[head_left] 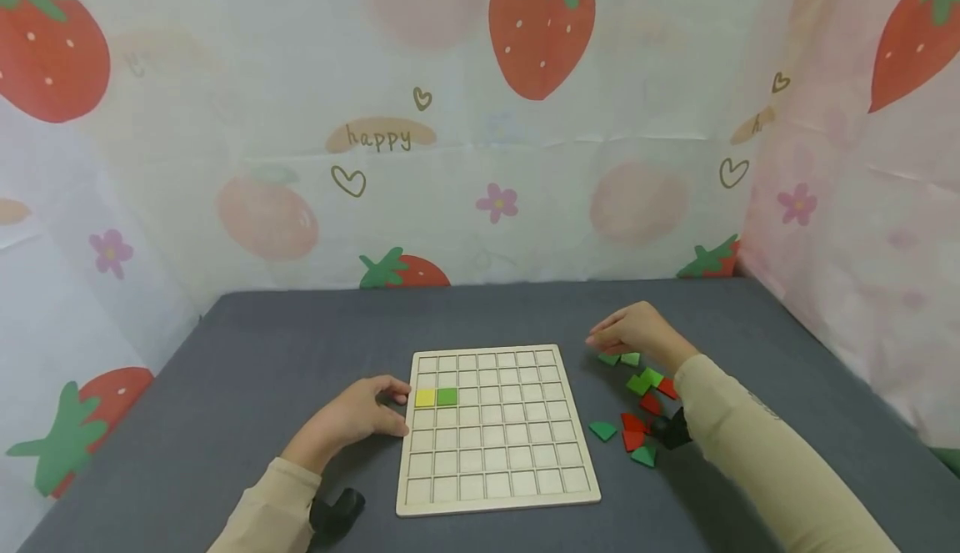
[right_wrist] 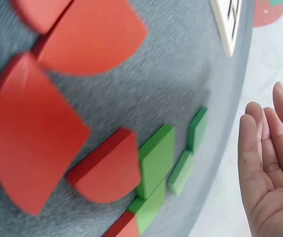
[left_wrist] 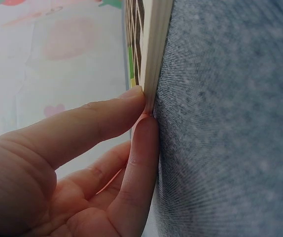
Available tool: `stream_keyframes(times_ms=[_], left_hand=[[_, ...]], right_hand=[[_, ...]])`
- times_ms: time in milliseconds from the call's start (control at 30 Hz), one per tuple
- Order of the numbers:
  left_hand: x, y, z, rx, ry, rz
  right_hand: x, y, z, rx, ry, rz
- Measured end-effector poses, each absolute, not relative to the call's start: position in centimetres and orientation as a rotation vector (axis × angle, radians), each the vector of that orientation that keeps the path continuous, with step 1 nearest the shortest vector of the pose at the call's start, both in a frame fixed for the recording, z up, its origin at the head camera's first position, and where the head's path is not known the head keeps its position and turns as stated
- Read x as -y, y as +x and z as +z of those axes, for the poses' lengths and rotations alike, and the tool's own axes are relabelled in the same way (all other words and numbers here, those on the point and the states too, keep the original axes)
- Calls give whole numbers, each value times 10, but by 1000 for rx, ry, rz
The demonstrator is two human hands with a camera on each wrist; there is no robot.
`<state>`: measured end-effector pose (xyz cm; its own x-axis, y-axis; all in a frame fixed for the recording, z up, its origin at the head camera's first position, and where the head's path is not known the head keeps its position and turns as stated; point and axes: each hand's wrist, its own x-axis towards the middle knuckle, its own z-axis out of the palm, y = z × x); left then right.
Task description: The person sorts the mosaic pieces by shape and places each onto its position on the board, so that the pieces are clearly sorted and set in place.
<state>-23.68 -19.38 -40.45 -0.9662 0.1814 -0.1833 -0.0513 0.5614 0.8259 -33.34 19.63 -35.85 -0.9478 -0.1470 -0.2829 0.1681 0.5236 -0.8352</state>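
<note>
A square wooden grid board [head_left: 483, 510] lies on the dark table. On it, a yellow square tile [head_left: 425, 398] and a green square tile [head_left: 447, 397] sit side by side near the left edge. The thumb and fingertips of my left hand [head_left: 358, 414] touch the board's left edge; the left wrist view shows this contact up close. Beyond the board's right side, my right hand [head_left: 637, 332] hovers by two small green pieces [head_left: 631, 359]. Its fingers are loosely bent, with nothing visible between them in the right wrist view.
To the right of the board lie several loose pieces: red rounded wedges [right_wrist: 97, 37], bright green pieces [head_left: 639, 384], and darker green wedges [head_left: 602, 430]. Some sit near or under the right forearm [head_left: 772, 453]. A strawberry-print cloth [head_left: 480, 153] stands behind and beside the table.
</note>
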Motion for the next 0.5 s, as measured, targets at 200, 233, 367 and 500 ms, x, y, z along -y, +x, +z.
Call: stream_keyframes(times_ms=[200, 233, 367, 500], left_hand=[[193, -237, -406, -2545, 101, 1376], [193, -237, -407, -2544, 104, 1380], [194, -237, -406, -2540, 115, 1388], [194, -237, -406, -2540, 111, 1386]], right_hand=[[-206, -336, -366, -2468, 42, -1387], [-207, -336, -366, -2469, 39, -1386], [-212, -335, -368, -2471, 34, -1393], [-216, -335, -370, -2495, 33, -1375]])
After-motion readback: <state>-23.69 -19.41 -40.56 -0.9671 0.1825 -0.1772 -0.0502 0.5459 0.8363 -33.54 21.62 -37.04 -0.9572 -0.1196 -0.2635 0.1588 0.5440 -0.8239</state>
